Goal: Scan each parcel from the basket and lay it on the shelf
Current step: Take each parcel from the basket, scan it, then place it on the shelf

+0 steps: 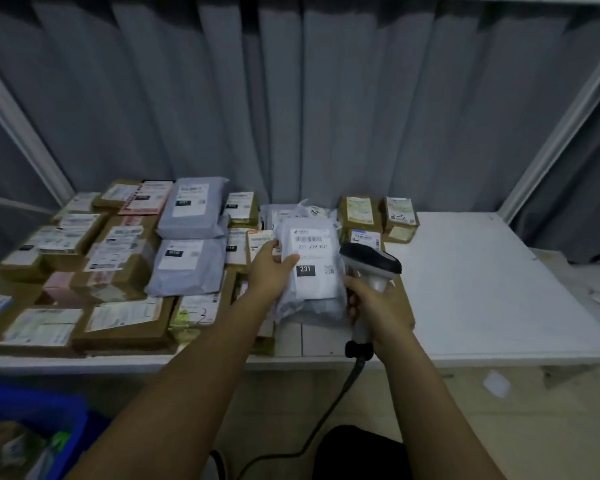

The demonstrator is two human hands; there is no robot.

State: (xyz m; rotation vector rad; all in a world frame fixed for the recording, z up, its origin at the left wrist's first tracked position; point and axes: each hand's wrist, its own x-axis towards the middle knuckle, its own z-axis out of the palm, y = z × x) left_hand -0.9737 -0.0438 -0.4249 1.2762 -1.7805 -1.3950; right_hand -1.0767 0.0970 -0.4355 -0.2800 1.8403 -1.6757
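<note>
Head view: the left hand (269, 268) holds a grey poly-bag parcel (310, 271) by its left edge above the white shelf (482, 289), thumb on the label marked 231. The right hand (378, 306) grips a corded barcode scanner (369, 268) just right of it. Many parcels (118, 258) cover the shelf's left half; their labels are blurred. The blue basket (49, 420) is cut off at near left.

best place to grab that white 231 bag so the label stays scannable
Grip the white poly bag by its left edge, coming from the left as the left hand does now: thumb on top, clear of the barcode. It is soft and flat, and the scanner in the right hand takes up the right side.
</note>
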